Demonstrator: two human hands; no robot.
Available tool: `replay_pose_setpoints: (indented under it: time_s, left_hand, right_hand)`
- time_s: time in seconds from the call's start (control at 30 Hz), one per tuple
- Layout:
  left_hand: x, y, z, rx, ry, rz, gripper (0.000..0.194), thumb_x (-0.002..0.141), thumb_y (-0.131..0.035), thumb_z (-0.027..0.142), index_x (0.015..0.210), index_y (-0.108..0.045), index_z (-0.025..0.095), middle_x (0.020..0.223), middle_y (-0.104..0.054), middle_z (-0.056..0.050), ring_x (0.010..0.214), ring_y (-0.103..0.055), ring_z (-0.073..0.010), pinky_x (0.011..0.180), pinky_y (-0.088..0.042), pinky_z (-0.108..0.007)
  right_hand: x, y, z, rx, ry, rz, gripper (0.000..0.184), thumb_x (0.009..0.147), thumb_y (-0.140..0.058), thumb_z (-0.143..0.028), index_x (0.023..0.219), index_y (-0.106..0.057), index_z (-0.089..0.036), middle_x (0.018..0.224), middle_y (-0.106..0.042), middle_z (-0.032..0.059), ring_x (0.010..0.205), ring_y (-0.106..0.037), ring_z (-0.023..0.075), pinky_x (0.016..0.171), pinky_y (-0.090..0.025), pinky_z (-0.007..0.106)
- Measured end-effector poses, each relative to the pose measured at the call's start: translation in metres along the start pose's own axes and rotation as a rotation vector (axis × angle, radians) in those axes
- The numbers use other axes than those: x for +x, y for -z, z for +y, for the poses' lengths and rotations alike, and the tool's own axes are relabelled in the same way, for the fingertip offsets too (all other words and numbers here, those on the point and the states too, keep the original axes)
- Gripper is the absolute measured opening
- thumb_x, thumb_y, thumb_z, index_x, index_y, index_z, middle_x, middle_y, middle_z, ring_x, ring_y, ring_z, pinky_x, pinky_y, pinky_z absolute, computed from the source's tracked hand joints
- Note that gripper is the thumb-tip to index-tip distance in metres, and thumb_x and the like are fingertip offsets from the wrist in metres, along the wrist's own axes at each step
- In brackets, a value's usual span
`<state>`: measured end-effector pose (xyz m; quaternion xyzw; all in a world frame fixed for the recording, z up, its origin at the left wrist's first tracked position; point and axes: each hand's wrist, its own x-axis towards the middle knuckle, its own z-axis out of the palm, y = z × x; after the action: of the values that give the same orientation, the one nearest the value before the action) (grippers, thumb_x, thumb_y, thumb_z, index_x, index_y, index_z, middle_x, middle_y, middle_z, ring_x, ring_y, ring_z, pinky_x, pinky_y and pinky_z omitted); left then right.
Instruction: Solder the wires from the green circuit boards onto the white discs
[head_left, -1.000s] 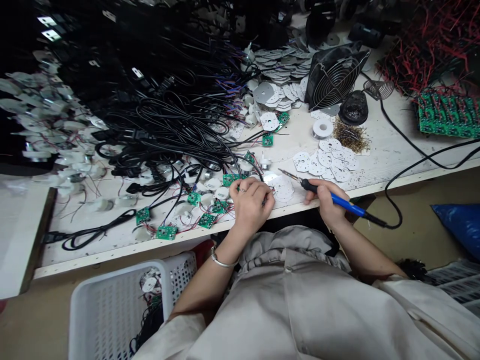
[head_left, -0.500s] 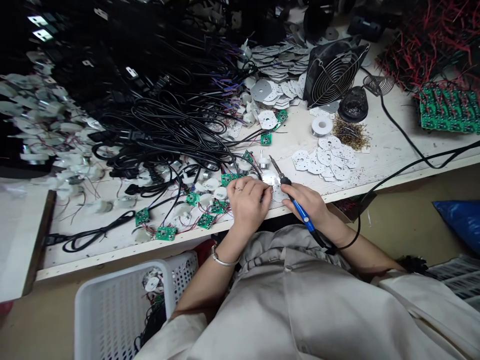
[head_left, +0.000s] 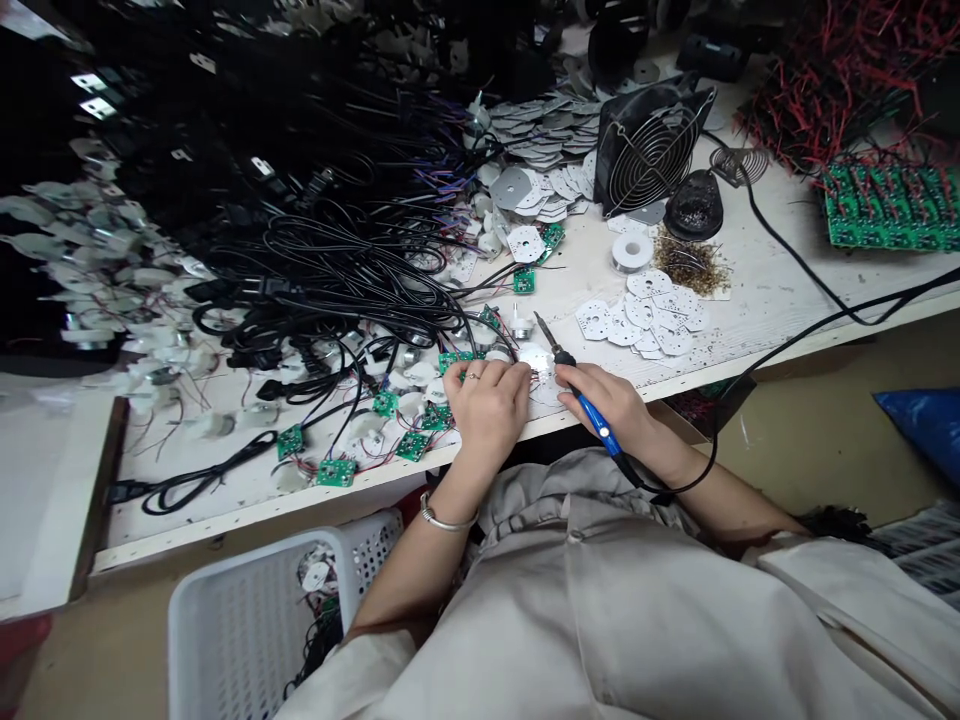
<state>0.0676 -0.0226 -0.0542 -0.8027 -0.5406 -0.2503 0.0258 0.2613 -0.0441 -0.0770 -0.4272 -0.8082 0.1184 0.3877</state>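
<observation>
In my right hand (head_left: 619, 408) is a soldering iron (head_left: 598, 422) with a blue handle, gripped like a pen. Its bare metal tip points up and away to the left, over the bench. My left hand (head_left: 489, 408) is closed at the bench edge, knuckles up; whatever its fingertips pinch is hidden. Thin reddish wires show beside those fingers. Between the two hands lies a white board (head_left: 547, 388), brightly lit at its far side. Just beyond stands a small motor (head_left: 520, 326) with its shaft up. Green circuit boards (head_left: 436, 416) with wires lie left of my left hand.
Black cables (head_left: 352, 265) are heaped at the left. White hexagonal boards (head_left: 649, 315), a solder reel (head_left: 631, 252), a black fan (head_left: 646, 150) and an iron stand (head_left: 694, 207) are on the right. A white basket (head_left: 247, 600) stands below the bench. The iron's cord runs right.
The view has shifted slightly, so the bench things sit a little differently in it. My left hand has turned slightly; the iron stays in my right hand.
</observation>
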Motion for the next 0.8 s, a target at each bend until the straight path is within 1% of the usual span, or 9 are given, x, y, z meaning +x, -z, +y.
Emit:
replay_pose_setpoints:
  time_s: [0.13, 0.27, 0.37, 0.47, 0.57, 0.63, 0.7, 0.73, 0.8]
  left_hand:
    - [0.001, 0.000, 0.001, 0.009, -0.044, 0.008, 0.011, 0.093, -0.059, 0.026, 0.091, -0.070, 0.027, 0.092, -0.073, -0.003, 0.089, -0.059, -0.0231, 0.097, -0.027, -0.047]
    - [0.001, 0.001, -0.001, 0.014, -0.085, -0.057, 0.012, 0.092, -0.059, 0.026, 0.093, -0.071, 0.028, 0.100, -0.073, -0.003, 0.094, -0.057, -0.0251, 0.101, -0.024, -0.050]
    - [0.000, 0.002, -0.004, -0.001, -0.090, -0.081, 0.013, 0.092, -0.059, 0.027, 0.092, -0.072, 0.029, 0.102, -0.073, -0.003, 0.095, -0.057, -0.0251, 0.103, -0.023, -0.051]
    - [-0.001, 0.002, -0.005, -0.016, -0.094, -0.053, 0.012, 0.092, -0.060, 0.027, 0.092, -0.072, 0.029, 0.101, -0.074, -0.002, 0.094, -0.058, -0.0238, 0.104, -0.023, -0.051]
    - [-0.003, 0.002, -0.005, -0.021, -0.113, -0.018, 0.011, 0.093, -0.060, 0.026, 0.091, -0.072, 0.028, 0.100, -0.075, -0.001, 0.092, -0.060, -0.0224, 0.105, -0.024, -0.050]
    - [-0.003, 0.002, -0.005, -0.014, -0.119, -0.021, 0.012, 0.093, -0.060, 0.026, 0.091, -0.071, 0.028, 0.100, -0.075, -0.001, 0.092, -0.060, -0.0223, 0.105, -0.023, -0.050]
    - [-0.004, 0.002, -0.005, -0.003, -0.123, -0.029, 0.012, 0.093, -0.060, 0.026, 0.092, -0.072, 0.028, 0.102, -0.075, -0.001, 0.093, -0.060, -0.0224, 0.106, -0.023, -0.051]
    - [-0.004, 0.001, -0.005, 0.002, -0.128, -0.026, 0.013, 0.093, -0.060, 0.025, 0.092, -0.072, 0.028, 0.102, -0.075, -0.001, 0.094, -0.060, -0.0223, 0.106, -0.022, -0.051]
    - [-0.005, 0.001, -0.006, 0.012, -0.145, -0.006, 0.012, 0.092, -0.060, 0.024, 0.093, -0.072, 0.028, 0.102, -0.075, -0.001, 0.094, -0.060, -0.0219, 0.107, -0.023, -0.052]
  right_hand:
    - [0.001, 0.001, -0.001, 0.007, -0.020, -0.020, 0.037, 0.099, -0.050, -0.029, 0.135, -0.055, -0.020, 0.103, -0.071, 0.0100, 0.093, -0.070, 0.0190, 0.082, -0.060, 0.029]
    - [0.001, 0.002, -0.001, -0.007, -0.020, -0.023, 0.036, 0.100, -0.049, -0.029, 0.134, -0.056, -0.020, 0.101, -0.071, 0.0091, 0.092, -0.070, 0.0186, 0.082, -0.060, 0.028]
    - [0.002, 0.002, -0.001, -0.005, -0.017, -0.013, 0.034, 0.100, -0.049, -0.028, 0.132, -0.057, -0.020, 0.102, -0.072, 0.0089, 0.092, -0.071, 0.0180, 0.082, -0.060, 0.028]
    - [0.004, 0.003, -0.001, 0.003, -0.016, -0.001, 0.032, 0.099, -0.050, -0.028, 0.129, -0.058, -0.019, 0.102, -0.073, 0.0093, 0.091, -0.071, 0.0178, 0.081, -0.061, 0.028]
    - [0.007, 0.006, -0.002, 0.082, -0.040, 0.017, 0.031, 0.099, -0.051, -0.028, 0.128, -0.059, -0.020, 0.103, -0.074, 0.0092, 0.093, -0.073, 0.0175, 0.082, -0.061, 0.028]
    - [0.006, 0.009, -0.004, 0.206, -0.067, 0.043, 0.031, 0.097, -0.054, -0.027, 0.127, -0.059, -0.021, 0.105, -0.075, 0.0089, 0.096, -0.073, 0.0179, 0.087, -0.061, 0.030]
    - [0.002, 0.014, -0.006, 0.378, -0.150, 0.101, 0.031, 0.096, -0.056, -0.029, 0.125, -0.060, -0.022, 0.105, -0.076, 0.0078, 0.097, -0.074, 0.0184, 0.089, -0.061, 0.033]
    - [-0.002, 0.016, -0.007, 0.466, -0.226, 0.141, 0.029, 0.096, -0.056, -0.031, 0.124, -0.061, -0.023, 0.102, -0.077, 0.0066, 0.093, -0.075, 0.0182, 0.086, -0.062, 0.033]
    - [-0.010, 0.018, -0.008, 0.611, -0.404, 0.241, 0.026, 0.096, -0.055, -0.037, 0.115, -0.066, -0.023, 0.085, -0.077, 0.0031, 0.071, -0.075, 0.0162, 0.068, -0.064, 0.029]
